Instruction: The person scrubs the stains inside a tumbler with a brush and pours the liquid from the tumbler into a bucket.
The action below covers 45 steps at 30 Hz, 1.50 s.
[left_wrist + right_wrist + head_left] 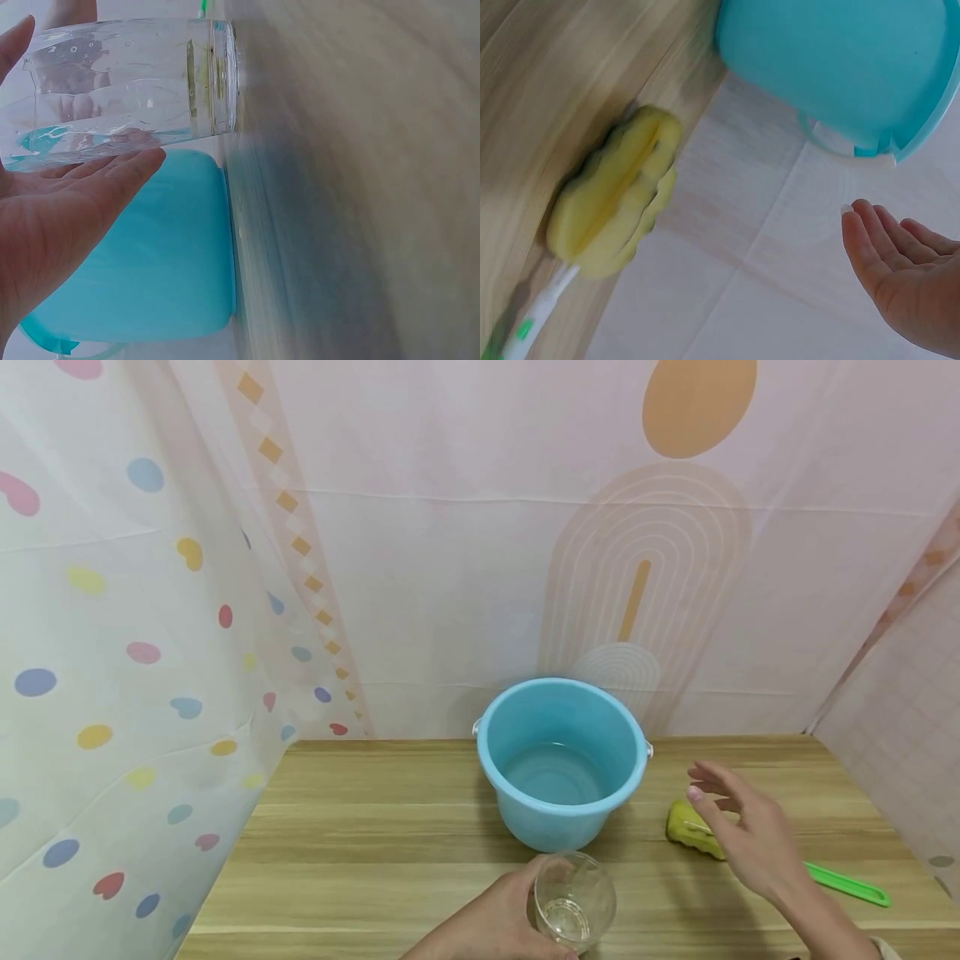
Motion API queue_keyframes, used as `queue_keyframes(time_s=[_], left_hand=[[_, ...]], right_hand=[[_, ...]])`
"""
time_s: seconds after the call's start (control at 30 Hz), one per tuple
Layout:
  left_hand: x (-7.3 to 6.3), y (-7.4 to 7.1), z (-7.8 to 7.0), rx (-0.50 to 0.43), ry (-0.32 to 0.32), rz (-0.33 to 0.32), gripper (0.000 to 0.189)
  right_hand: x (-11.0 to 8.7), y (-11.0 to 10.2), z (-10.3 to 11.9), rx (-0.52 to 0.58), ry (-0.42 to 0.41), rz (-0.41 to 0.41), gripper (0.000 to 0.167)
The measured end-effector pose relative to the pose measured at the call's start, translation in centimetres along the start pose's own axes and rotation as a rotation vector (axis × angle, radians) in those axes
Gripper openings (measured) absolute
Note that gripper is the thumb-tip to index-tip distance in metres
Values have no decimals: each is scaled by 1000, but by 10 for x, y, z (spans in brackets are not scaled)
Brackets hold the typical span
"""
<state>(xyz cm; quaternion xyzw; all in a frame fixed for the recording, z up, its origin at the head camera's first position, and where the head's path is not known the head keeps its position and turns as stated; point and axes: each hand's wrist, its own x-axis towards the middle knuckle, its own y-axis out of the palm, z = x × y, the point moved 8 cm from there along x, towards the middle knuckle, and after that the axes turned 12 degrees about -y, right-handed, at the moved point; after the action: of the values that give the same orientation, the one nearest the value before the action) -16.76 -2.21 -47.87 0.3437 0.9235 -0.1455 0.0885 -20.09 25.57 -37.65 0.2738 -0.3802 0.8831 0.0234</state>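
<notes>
A clear drinking glass (573,902) is held by my left hand (513,914), with the thumb on one side and the fingers on the other. In the left wrist view the glass (127,90) stands upright, its base at or very close to the tabletop. My right hand (753,835) hovers above a sponge brush, its fingers loosely bent and holding nothing. The brush has a yellow sponge head (615,191) and a green and white handle (847,885). It lies on the table, part of it hidden under the right hand.
A light blue bucket (562,822) with water in the bottom stands just beyond the glass, near the back edge of the wooden table (360,827). Its handle (840,154) hangs at the side. Patterned curtains (435,593) enclose the table at the back and sides.
</notes>
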Motion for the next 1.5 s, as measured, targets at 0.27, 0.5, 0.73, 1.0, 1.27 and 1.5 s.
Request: queue_keyframes(time_s=[0.27,0.5,0.73,1.0,1.27,1.5], left_hand=[[1,2,0,-39,16,26,81],[1,3,-2,-45,49,38,79],[3,2,2,-42,-18,17,78],[1,0,-3,-6,-3,15,79],[2,1,-2,-47,2,48,77],[-1,2,-3,-77,21,54,77]], right_hand=[[4,14,10,48,-18,-30,36],[9,25,14,82,19,-6,35],[15,38,13,185,106,27,41],[25,47,13,265,129,17,37],[29,55,4,320,215,45,40],[29,58,2,335,241,61,41]])
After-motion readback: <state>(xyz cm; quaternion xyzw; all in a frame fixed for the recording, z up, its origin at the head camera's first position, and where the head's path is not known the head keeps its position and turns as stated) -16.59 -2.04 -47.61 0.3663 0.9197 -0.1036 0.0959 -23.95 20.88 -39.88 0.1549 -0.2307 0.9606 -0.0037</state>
